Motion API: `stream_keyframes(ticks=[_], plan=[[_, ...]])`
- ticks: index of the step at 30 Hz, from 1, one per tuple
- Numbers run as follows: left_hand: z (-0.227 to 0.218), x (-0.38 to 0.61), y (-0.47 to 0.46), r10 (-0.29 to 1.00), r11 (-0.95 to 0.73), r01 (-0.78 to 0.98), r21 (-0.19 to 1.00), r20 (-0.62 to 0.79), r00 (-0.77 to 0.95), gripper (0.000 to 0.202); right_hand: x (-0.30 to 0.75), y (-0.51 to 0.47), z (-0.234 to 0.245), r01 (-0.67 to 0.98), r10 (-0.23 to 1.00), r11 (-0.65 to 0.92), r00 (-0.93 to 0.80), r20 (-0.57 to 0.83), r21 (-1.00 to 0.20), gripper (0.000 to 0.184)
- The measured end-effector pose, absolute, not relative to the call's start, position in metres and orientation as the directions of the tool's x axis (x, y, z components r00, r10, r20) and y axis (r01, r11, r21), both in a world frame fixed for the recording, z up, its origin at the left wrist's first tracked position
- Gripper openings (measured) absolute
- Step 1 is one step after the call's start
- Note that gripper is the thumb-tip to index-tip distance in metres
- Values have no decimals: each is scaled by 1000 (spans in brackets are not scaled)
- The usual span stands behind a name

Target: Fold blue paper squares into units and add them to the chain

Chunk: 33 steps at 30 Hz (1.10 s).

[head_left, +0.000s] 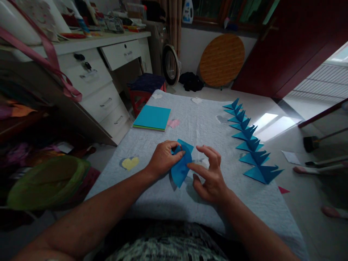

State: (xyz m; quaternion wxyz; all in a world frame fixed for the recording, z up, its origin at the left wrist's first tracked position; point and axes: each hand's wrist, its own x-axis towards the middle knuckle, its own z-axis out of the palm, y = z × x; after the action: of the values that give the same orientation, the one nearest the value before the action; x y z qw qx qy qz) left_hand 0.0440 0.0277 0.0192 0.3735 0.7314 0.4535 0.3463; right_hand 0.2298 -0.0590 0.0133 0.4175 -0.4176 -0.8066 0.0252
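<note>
A partly folded blue paper [181, 166] lies at the middle of the grey cloth-covered table [163, 195]. My left hand [163, 158] pinches its upper left side, fingers curled over the fold. My right hand [209, 174] is just right of the paper, its index fingertip touching the paper's right edge and the other fingers spread and raised. A stack of square blue paper sheets [152, 117] rests further back on the left. A row of several finished blue folded pieces [248, 139] runs along the table's right side.
The cloth carries heart prints, one yellow [130, 162]. A white desk with drawers [100, 78] stands to the left, with a red stool [141, 98] by it. A round wooden board [222, 59] leans on the far wall. A green bag [46, 181] sits at the left.
</note>
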Motion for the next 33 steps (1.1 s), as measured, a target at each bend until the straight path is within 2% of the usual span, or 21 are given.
stream_keyframes(ticks=[2, 6, 12, 18, 23, 28, 31, 33], plan=[[18, 44, 29, 931, -257, 379, 889, 123, 343, 16, 228, -63, 13, 654, 628, 698, -359, 691, -294, 42], [19, 44, 30, 947, -209, 344, 916, 102, 306, 18, 221, -65, 11, 639, 559, 755, -513, 651, -146, 36], [21, 47, 24, 956, -232, 376, 897, 139, 260, 15, 212, -63, 9, 742, 636, 661, -469, 613, -117, 14], [23, 48, 19, 924, -349, 411, 843, 237, 299, 10, 209, -62, 0, 752, 646, 652, -480, 593, -101, 19], [24, 48, 18, 885, -450, 441, 776, 320, 339, 9, 209, -61, -1, 734, 654, 667, -493, 574, -128, 22], [26, 47, 18, 855, -496, 421, 759, 345, 386, 9, 213, -60, 5, 701, 665, 683, -481, 571, -205, 17], [25, 42, 21, 855, -486, 391, 781, 331, 400, 8, 219, -59, 6, 688, 677, 664, -387, 626, -292, 33], [24, 39, 23, 850, -479, 362, 800, 321, 417, 9, 224, -57, 4, 684, 728, 605, -269, 631, -407, 50]])
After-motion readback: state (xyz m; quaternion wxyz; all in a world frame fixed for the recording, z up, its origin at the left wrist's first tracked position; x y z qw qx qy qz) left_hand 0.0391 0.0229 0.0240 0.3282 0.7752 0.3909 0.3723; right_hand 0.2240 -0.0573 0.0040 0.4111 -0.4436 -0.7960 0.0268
